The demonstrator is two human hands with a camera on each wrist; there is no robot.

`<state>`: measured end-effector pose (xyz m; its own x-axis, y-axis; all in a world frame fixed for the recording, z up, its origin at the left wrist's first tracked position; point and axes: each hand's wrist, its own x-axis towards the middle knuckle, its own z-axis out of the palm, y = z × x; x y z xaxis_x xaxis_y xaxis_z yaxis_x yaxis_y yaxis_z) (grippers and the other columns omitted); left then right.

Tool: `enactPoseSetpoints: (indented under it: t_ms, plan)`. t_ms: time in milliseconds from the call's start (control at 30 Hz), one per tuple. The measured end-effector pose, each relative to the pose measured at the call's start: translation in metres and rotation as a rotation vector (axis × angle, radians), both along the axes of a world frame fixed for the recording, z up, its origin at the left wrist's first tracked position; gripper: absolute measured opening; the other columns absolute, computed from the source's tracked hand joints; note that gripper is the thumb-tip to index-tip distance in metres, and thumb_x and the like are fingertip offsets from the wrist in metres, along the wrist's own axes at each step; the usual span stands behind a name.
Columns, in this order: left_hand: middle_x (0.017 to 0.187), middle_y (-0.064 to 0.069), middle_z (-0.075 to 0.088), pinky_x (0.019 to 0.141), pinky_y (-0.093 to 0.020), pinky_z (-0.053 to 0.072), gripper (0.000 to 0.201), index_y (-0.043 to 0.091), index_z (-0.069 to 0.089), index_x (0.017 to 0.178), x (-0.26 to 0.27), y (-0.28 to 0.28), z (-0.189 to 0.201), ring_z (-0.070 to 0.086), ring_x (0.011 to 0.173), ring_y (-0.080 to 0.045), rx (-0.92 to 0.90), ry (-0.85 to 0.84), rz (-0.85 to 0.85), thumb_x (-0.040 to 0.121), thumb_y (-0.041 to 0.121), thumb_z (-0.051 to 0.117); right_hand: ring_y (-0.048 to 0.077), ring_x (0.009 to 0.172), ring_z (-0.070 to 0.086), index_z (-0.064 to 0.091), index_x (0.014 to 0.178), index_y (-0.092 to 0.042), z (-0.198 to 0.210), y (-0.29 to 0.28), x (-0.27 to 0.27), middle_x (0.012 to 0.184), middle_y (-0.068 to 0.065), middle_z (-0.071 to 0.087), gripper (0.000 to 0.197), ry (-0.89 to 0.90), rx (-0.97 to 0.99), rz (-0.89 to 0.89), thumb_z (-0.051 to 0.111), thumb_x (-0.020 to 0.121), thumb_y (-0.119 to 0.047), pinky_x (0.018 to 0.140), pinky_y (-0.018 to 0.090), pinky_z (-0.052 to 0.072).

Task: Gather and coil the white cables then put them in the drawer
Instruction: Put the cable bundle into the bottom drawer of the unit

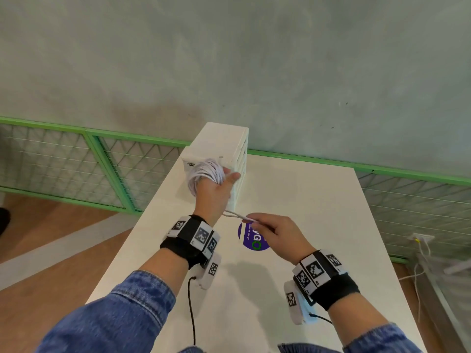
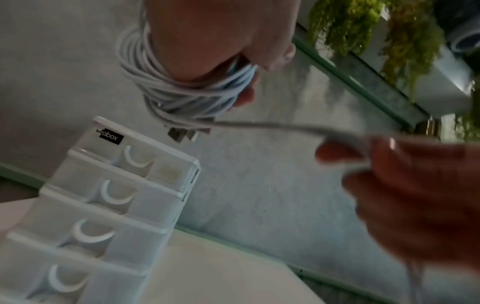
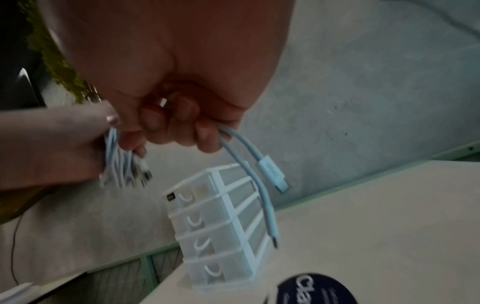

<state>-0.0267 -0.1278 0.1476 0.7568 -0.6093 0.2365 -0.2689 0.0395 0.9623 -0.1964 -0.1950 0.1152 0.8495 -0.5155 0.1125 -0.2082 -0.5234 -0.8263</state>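
Cables [image 1: 206,174] coiled around left hand [image 1: 212,193], frame centre, before drawer unit [image 1: 224,143] on counter [image 1: 305,200]. Right hand [image 1: 275,235] grip pinches loose ends [image 3: 249,156], strand taut between hands.

"go" on purple sticker [image 1: 252,238], drawer label [image 2: 110,136] "box"

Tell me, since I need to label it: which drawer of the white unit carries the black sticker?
The top drawer of the drawer unit: its front shows a black label at the left corner; the three drawers below have only white curved handles.

white cables [image 1: 207,174] coiled, above closed drawer unit [image 1: 238,161]; ends taut
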Motion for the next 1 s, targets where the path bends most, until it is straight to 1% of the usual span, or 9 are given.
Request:
enactPoseSetpoints:
  t_ms: [100, 200, 300, 367, 533, 600, 667, 867, 1000]
  plan:
    - [0.041, 0.004, 0.047, 0.042, -0.022, 0.035, 0.047, 0.011, 0.054, 0.068, -0.011, 0.003, -0.001, 0.042, 0.032, -0.007, 0.239, 0.025, -0.307, 0.086, 0.054, 0.047, -0.003, 0.085, 0.062, 0.072, 0.097, -0.022, 0.024, -0.003, 0.01, 0.088, -0.017, 0.07, 0.019, -0.175, -0.081, -0.007, 0.057, 0.086, -0.025, 0.078, 0.014, 0.046]
    - [0.042, 0.003, 0.045, 0.037, -0.019, 0.033, 0.074, 0.01, 0.051, 0.066, -0.024, 0.007, 0.006, 0.04, 0.033, -0.01, 0.351, 0.326, -0.662, 0.072, 0.076, 0.017, 0.004, 0.074, 0.064, 0.07, 0.085, -0.029, 0.039, -0.013, 0.015, 0.077, -0.018, 0.066, 0.011, -0.291, -0.062, -0.014, 0.067, 0.08, -0.019, 0.075, 0.026, 0.052]
    - [0.044, 0.005, 0.04, 0.034, -0.015, 0.03, 0.078, 0.007, 0.049, 0.096, -0.032, 0.011, 0.011, 0.032, 0.032, -0.005, 0.286, 0.489, -0.864, 0.068, 0.077, 0.029, 0.002, 0.068, 0.057, 0.063, 0.081, -0.035, 0.044, -0.021, 0.016, 0.079, -0.015, 0.056, 0.01, -0.298, -0.13, -0.008, 0.065, 0.078, -0.025, 0.068, 0.022, 0.049]
    - [0.045, 0.004, 0.035, 0.035, -0.014, 0.029, 0.08, 0.004, 0.053, 0.091, -0.032, 0.012, 0.01, 0.031, 0.031, -0.006, 0.271, 0.474, -0.938, 0.063, 0.08, 0.053, -0.001, 0.08, 0.052, 0.055, 0.085, -0.039, 0.045, -0.021, 0.015, 0.091, -0.014, 0.049, 0.008, -0.278, -0.169, -0.014, 0.056, 0.08, -0.034, 0.074, 0.011, 0.042]
    - [0.039, 0.005, 0.032, 0.04, -0.018, 0.022, 0.038, 0.008, 0.053, 0.073, -0.042, 0.02, 0.022, 0.026, 0.029, -0.006, 0.282, 0.476, -0.995, 0.082, 0.043, 0.065, 0.003, 0.115, 0.049, 0.055, 0.114, -0.034, 0.036, -0.011, 0.008, 0.121, -0.01, 0.052, 0.041, -0.257, 0.069, 0.0, 0.049, 0.078, -0.052, 0.097, 0.015, 0.037]
    - [0.037, 0.006, 0.032, 0.04, -0.019, 0.018, 0.02, 0.014, 0.058, 0.065, -0.05, 0.023, 0.025, 0.025, 0.028, -0.006, 0.271, 0.484, -1.01, 0.084, 0.022, 0.055, 0.013, 0.115, 0.056, 0.061, 0.114, -0.029, 0.038, -0.005, 0.005, 0.121, -0.005, 0.061, 0.047, -0.274, 0.349, 0.028, 0.056, 0.074, -0.051, 0.099, 0.028, 0.044]
    - [0.036, 0.007, 0.031, 0.042, -0.022, 0.016, 0.029, 0.022, 0.061, 0.056, -0.055, 0.023, 0.023, 0.026, 0.027, -0.007, 0.254, 0.488, -1.047, 0.082, 0.012, 0.051, 0.022, 0.11, 0.061, 0.064, 0.115, -0.015, 0.04, 0.0, 0.001, 0.116, 0.009, 0.067, 0.052, -0.319, 0.513, 0.045, 0.06, 0.072, -0.045, 0.095, 0.032, 0.049]
    - [0.04, 0.004, 0.034, 0.045, -0.021, 0.031, 0.029, 0.02, 0.057, 0.054, -0.06, 0.027, 0.022, 0.036, 0.032, -0.01, 0.357, 0.515, -1.013, 0.083, 0.015, 0.055, 0.02, 0.081, 0.065, 0.07, 0.095, -0.009, 0.032, 0.012, -0.004, 0.081, 0.006, 0.068, 0.045, -0.416, 0.643, -0.1, 0.072, 0.065, -0.042, 0.073, 0.031, 0.055]
    - [0.049, -0.003, 0.054, 0.064, -0.031, 0.051, 0.041, 0.011, 0.058, 0.058, -0.062, 0.024, 0.022, 0.058, 0.053, -0.021, 0.504, 0.326, -0.871, 0.083, 0.043, 0.066, 0.017, 0.042, 0.06, 0.064, 0.1, -0.001, 0.025, 0.019, -0.008, 0.055, 0.005, 0.065, 0.038, -0.432, 0.684, -0.209, 0.07, 0.078, -0.032, 0.045, 0.024, 0.051]
